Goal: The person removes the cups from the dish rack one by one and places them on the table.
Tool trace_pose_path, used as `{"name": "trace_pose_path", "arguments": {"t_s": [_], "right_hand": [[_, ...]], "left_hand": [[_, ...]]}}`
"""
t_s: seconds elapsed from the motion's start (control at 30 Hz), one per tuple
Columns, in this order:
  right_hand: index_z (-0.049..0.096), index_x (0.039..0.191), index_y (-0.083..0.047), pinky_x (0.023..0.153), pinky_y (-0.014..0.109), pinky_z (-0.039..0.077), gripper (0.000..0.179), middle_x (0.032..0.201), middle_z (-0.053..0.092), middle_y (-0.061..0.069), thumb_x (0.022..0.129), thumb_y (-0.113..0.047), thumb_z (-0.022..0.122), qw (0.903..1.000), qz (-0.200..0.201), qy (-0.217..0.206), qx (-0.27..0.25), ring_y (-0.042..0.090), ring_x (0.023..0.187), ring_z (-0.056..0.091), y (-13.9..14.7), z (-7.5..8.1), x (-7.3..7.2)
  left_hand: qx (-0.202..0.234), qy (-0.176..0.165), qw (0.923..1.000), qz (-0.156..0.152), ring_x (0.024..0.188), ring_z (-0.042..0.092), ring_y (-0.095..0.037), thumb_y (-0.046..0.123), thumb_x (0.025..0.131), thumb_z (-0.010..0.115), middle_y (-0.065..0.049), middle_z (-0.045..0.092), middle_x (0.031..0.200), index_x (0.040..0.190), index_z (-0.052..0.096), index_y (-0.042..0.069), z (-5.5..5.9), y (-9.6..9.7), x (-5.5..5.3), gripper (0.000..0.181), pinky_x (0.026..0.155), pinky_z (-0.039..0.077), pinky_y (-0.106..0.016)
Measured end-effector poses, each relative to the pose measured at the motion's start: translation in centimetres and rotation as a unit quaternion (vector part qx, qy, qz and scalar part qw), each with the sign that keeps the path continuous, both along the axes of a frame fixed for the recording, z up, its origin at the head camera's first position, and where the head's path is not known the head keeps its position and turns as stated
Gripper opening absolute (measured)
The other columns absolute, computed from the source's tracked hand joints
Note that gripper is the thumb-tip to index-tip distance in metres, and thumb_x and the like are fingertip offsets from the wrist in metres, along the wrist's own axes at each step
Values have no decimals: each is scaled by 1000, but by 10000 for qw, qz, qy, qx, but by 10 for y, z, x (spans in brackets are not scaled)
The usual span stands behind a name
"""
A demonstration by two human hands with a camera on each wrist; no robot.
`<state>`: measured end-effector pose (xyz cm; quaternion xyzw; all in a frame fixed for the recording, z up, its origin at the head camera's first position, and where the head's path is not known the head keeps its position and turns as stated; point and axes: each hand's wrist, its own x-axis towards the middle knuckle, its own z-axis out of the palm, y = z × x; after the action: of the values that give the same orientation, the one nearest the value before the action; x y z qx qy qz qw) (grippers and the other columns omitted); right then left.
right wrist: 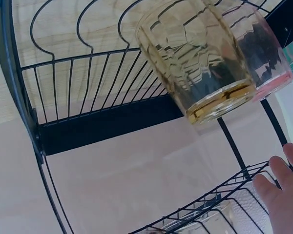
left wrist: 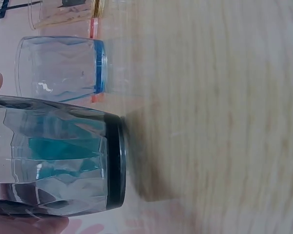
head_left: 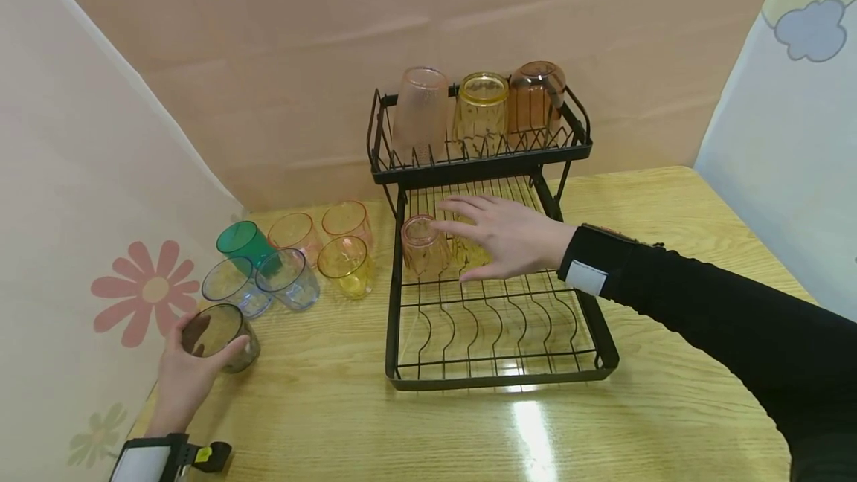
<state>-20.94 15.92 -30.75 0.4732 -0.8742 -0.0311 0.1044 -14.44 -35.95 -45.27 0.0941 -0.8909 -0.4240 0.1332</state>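
At the left side of the table my left hand (head_left: 190,378) grips a dark grey glass (head_left: 244,344), thumb on one side and fingers on the other. The left wrist view shows that glass (left wrist: 63,161) upright, its thick dark base close to the wood. My right hand (head_left: 512,236) is over the lower tier of a black dish rack (head_left: 502,379), fingers spread and holding nothing. Beneath it a yellow glass (right wrist: 195,58) stands upside down, partly hidden in the head view. A pink glass (head_left: 425,248), also upside down, is just left of these fingers.
Along the rack's upper tier stand a clear pinkish glass (head_left: 420,114), a yellow glass (head_left: 482,106) and an amber-brown glass (head_left: 535,103). Left of the rack are a green glass (head_left: 244,240), two bluish glasses (head_left: 294,285), two pinkish glasses (head_left: 348,222) and another yellow glass (head_left: 348,274).
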Motion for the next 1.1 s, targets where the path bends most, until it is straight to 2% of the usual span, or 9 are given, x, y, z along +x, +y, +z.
{"name": "trace_pose_path", "arguments": {"t_s": [0.1,0.33,0.6,0.67,0.77,0.83,0.93,1.0,1.1], "right_hand": [[21,145,-19,103,47,17,85,149,17,12,81,-74,31,9998,-155,-73,62,32,133,18,1,2,-1],[25,144,-18,103,48,16,83,149,17,12,81,-70,41,9998,-173,-90,-108,33,132,19,5,4,-3],[24,144,-17,104,47,14,84,149,17,12,81,-71,38,9995,-316,-29,2,33,133,17,7,7,-8],[23,144,-18,104,48,14,85,149,16,11,81,-71,39,9990,-432,-87,-10,32,134,16,8,8,-10],[22,145,-20,103,49,16,85,149,17,10,80,-72,40,9975,-666,-226,-90,33,133,18,10,9,-15],[21,145,-21,104,48,15,85,149,18,10,79,-72,40,9958,-841,-327,-132,32,133,19,11,10,-18],[19,145,-24,104,47,15,85,148,19,9,79,-74,38,9931,-1064,-467,-162,31,132,21,13,10,-22],[17,146,-25,104,47,13,86,148,21,11,78,-76,35,9916,-1163,-548,-154,31,132,21,13,11,-24],[16,146,-26,104,48,14,87,146,25,14,78,-77,33,9895,-1276,-653,-169,32,131,23,14,12,-25]], "left_hand": [[83,-53,9999,68,126,33,-15,36,75,72,-7,34,139,143,17,24,0,-1,-1,88,100,27,-33],[159,30,9999,-3,125,33,-13,32,76,71,-1,32,140,143,17,22,-8,-11,-6,86,84,35,-13],[-393,-386,9983,-187,126,30,-29,41,78,67,-6,20,147,146,9,28,-5,-22,-10,90,85,40,-25],[-523,-404,9974,-286,127,26,-34,40,78,68,-11,16,148,147,7,24,5,-16,-5,93,92,37,-36],[-822,-48,9952,-530,129,19,-40,35,74,73,-19,15,147,147,8,16,26,-1,3,99,97,25,-53],[-1101,367,9914,-599,129,15,-44,31,71,75,-22,16,145,146,11,10,41,13,9,101,97,16,-62],[-1616,1230,9776,-544,124,25,-42,28,66,79,-23,28,137,140,26,6,54,29,8,94,98,19,-58],[-1813,1614,9688,-509,122,27,-41,28,67,77,-23,31,134,137,31,2,61,41,6,88,99,20,-55],[-1861,1646,9672,-533,126,24,-39,32,72,73,-23,27,138,139,28,3,73,59,3,85,100,17,-54]]}}
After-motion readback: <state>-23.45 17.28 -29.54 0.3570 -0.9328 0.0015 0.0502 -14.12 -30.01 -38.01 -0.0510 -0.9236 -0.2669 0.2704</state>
